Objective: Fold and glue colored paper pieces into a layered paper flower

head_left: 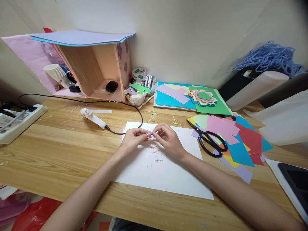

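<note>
Over the upper part of a white paper sheet [173,179], my left hand [135,138] and my right hand [169,140] meet fingertip to fingertip. Between them they pinch a small purple piece of paper [151,133]; the fingers hide most of it, so its shape is unclear. Red and dark marks dot the sheet below my hands. Black-handled scissors [213,141] lie right of my right hand on coloured paper scraps [240,150]. A white glue gun [95,119] with a black cord rests left of my left hand.
Behind stands an open box [96,70] with a sheet roof, beside a scrap-filled cup [136,100] and markers [148,81]. A layered paper flower [203,96] sits on coloured sheets. A power strip [21,125] is at left; paper rolls [260,88] and blue yarn [269,59] are at right.
</note>
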`<state>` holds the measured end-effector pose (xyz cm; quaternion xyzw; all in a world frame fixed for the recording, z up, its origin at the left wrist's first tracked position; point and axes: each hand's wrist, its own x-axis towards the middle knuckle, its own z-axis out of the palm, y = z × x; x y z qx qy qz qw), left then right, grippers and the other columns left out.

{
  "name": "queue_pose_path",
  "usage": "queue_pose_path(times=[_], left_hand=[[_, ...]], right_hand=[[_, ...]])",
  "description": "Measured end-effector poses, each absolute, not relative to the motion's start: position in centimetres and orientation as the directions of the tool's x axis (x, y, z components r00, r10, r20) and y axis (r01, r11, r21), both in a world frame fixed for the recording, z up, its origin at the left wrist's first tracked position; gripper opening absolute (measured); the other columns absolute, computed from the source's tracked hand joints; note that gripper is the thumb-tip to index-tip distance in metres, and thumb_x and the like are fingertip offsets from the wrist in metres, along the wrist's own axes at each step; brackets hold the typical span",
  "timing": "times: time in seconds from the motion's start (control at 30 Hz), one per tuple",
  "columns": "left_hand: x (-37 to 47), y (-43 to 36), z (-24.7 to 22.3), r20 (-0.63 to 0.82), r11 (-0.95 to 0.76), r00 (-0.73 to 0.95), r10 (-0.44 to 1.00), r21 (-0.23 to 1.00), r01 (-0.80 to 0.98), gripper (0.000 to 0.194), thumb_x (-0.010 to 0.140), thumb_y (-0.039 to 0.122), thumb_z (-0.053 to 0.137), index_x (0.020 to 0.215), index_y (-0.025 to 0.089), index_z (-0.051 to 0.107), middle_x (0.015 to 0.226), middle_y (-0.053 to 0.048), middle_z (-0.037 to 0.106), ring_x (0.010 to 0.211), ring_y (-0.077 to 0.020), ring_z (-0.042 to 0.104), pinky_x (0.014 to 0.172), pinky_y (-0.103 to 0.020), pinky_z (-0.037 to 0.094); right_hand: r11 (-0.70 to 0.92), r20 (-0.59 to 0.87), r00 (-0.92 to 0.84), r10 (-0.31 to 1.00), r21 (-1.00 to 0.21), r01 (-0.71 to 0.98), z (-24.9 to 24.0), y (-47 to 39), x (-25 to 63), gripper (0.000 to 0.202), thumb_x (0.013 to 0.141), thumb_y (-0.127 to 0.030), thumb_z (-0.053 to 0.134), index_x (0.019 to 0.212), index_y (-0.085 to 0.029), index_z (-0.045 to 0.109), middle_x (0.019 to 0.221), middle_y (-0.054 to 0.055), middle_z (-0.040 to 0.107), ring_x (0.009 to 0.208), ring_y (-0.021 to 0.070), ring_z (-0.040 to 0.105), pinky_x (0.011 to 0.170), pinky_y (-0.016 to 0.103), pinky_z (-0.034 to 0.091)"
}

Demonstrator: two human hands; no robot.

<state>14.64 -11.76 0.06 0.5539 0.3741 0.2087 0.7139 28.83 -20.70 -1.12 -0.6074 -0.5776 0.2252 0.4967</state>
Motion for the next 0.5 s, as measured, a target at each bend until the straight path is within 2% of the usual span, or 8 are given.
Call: queue_pose_path(times=[0.27, 0.5], left_hand=[[14.9, -12.1, 0.7, -0.312, 0.3, 0.539, 0.782, 0.947, 0.113, 0.038, 0.048, 0.04, 0.078, 0.069, 0.01, 0.069, 0.061, -0.006, 0.068, 0.055, -0.0146, 0.062, 0.059, -0.027, 0.053], [12.7, -10.7, 1.1, -0.292, 0.302, 0.458, 0.84, 0.952, 0.052, 0.039, 0.051, 0.039, 0.078, 0.076, 0.011, 0.07, 0.08, -0.01, 0.071, 0.063, -0.0141, 0.064, 0.065, -0.025, 0.052]], right_hand=[[0.106, 0.225, 0.258, 0.94, -0.908, 0.404, -1.3, -20.6, 28.9, 0.013, 0.084, -0.031, 0.049, 0.087, -0.02, 0.054, 0.089, 0.004, 0.056, 0.071, 0.0134, 0.054, 0.062, 0.027, 0.046], [0.062, 0.184, 0.303, 0.935, -0.927, 0.369, -1.6, -20.7, 28.8, 0.015, 0.085, -0.033, 0.046, 0.089, -0.02, 0.052, 0.088, 0.005, 0.056, 0.068, 0.0137, 0.054, 0.06, 0.027, 0.045]])
